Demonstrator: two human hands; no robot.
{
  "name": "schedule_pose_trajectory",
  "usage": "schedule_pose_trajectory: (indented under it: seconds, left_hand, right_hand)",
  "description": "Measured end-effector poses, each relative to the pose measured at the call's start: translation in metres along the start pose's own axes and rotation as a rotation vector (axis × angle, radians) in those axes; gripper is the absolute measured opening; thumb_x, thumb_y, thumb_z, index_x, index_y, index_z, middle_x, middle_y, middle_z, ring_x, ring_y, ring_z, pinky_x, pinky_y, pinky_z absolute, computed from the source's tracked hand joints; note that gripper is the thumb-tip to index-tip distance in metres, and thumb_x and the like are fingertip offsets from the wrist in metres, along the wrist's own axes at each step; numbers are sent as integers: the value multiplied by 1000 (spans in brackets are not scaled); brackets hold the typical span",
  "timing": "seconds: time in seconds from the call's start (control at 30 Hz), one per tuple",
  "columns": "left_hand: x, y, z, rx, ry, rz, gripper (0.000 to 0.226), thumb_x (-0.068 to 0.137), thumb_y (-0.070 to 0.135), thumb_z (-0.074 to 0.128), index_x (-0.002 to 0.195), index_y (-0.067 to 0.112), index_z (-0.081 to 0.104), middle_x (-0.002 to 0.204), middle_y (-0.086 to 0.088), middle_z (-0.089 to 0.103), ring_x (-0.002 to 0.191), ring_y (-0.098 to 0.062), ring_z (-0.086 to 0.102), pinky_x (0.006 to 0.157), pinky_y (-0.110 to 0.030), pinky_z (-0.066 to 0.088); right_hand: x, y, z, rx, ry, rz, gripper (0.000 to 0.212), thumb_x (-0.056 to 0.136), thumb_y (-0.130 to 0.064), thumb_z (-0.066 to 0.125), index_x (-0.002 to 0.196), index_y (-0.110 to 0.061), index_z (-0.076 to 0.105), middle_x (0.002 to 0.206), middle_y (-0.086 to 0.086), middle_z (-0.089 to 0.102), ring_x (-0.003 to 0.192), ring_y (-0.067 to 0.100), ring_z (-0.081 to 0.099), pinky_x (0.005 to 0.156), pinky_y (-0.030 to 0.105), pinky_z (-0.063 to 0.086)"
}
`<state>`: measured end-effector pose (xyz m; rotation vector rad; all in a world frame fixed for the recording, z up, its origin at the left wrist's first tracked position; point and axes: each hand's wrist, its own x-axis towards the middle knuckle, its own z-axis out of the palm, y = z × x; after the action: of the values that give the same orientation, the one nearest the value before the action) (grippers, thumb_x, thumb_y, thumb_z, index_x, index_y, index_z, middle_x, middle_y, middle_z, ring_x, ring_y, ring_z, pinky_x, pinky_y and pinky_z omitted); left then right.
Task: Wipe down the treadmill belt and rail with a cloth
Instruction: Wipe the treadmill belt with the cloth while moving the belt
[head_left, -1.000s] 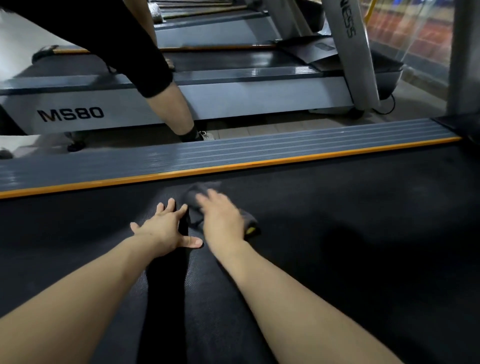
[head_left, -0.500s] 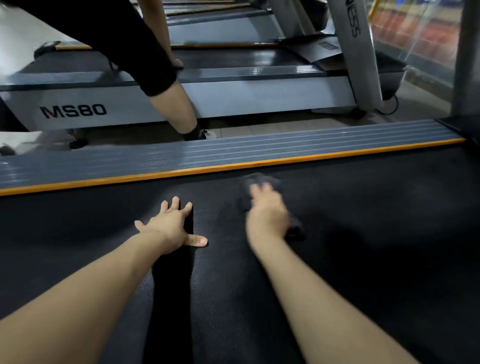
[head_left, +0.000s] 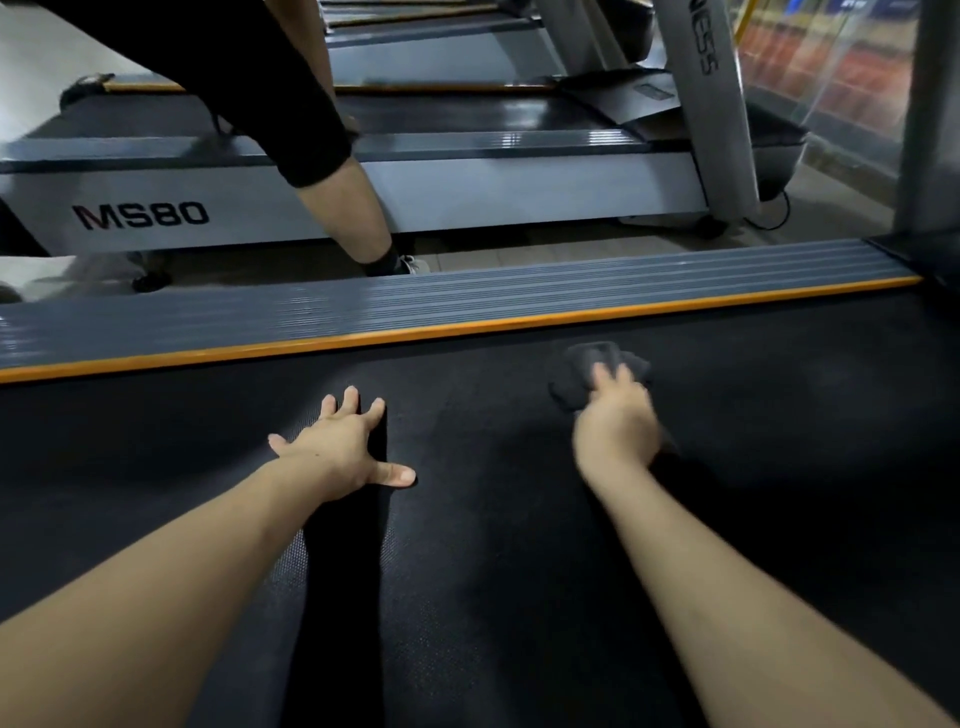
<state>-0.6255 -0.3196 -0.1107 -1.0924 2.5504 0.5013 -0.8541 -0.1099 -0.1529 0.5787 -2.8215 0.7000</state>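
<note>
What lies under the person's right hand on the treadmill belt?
A dark cloth lies under the right hand, pressed onto the black belt. Its far edge shows beyond the fingers; the part beneath the palm is covered.

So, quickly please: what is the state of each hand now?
Left hand: open, flat on the belt.
Right hand: open, pressing the cloth on the belt.

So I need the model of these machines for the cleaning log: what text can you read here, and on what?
"MS80": on the grey side panel of the neighbouring treadmill.
"...ESS": running down that treadmill's grey upright, cut off by the frame's top edge.
Bright signs behind the glass, top right: too blurred to read.
</note>
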Motion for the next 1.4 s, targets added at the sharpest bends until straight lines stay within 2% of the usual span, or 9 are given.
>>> schedule_pose_trajectory:
  seconds: [0.27,0.43,0.57,0.73,0.87,0.93,1.17,1.27,1.4]
  left_hand:
    - [-11,0,6,-18,65,4,112,69,81,67,159,43,10,169,10,-9,155,-18,-12,112,-78,10]
    - [-40,2,23,23,286,81,78,87,73,54,154,38,30,167,4,20,154,-24,14,119,-58,23]
    - [-61,0,33,78,365,110,61,94,65,49,148,38,41,159,7,35,147,-22,29,113,-45,32]
    - [-84,-4,44,55,368,89,53,97,59,48,145,37,45,152,8,42,139,-23,37,106,-47,39]
    - [-92,-5,52,87,354,154,51,97,59,45,142,36,47,151,8,43,140,-20,36,107,-44,41]
    - [-93,-7,51,100,334,165,51,98,61,43,144,38,45,154,8,39,144,-19,32,110,-43,37]
    - [-93,-11,61,62,311,150,59,98,61,42,151,34,39,162,3,30,148,-24,26,116,-44,32]
    - [-91,-15,58,77,328,156,59,95,67,42,147,37,43,159,6,35,143,-24,31,113,-44,36]
    - [-96,-17,61,101,378,177,67,88,72,31,140,35,51,153,4,44,138,-24,38,110,-45,40]
  right_hand:
    - [-56,-64,10,183,-306,-570,48,97,-20,53,143,-32,48,156,-2,37,143,18,34,117,28,23]
    - [-1,56,-41,22,-155,-112,51,97,-27,53,146,-33,43,158,-1,32,140,24,38,109,36,34]
    - [-15,32,-33,-132,-115,20,57,93,-21,57,146,-30,39,156,4,33,134,29,39,103,39,39]
    - [-96,-81,9,-1,-251,-488,52,93,-14,51,143,-24,44,148,8,43,126,30,44,101,39,42]
    - [-93,-69,0,113,-373,-736,58,94,-13,54,148,-29,41,160,0,30,146,22,29,117,24,15]
    - [-63,-31,-13,73,-382,-580,63,91,-17,60,149,-30,38,161,-1,26,147,19,25,117,21,7]
    - [-33,21,-38,-135,-171,104,61,94,-26,60,148,-35,34,159,-4,27,140,21,33,103,38,40]
    - [-70,-36,-7,-144,-127,-143,50,91,-24,59,136,-33,41,140,-1,42,118,24,48,85,36,48]
    - [-115,-85,3,66,-329,-770,45,97,-21,53,141,-28,48,151,1,43,133,27,44,107,36,39]
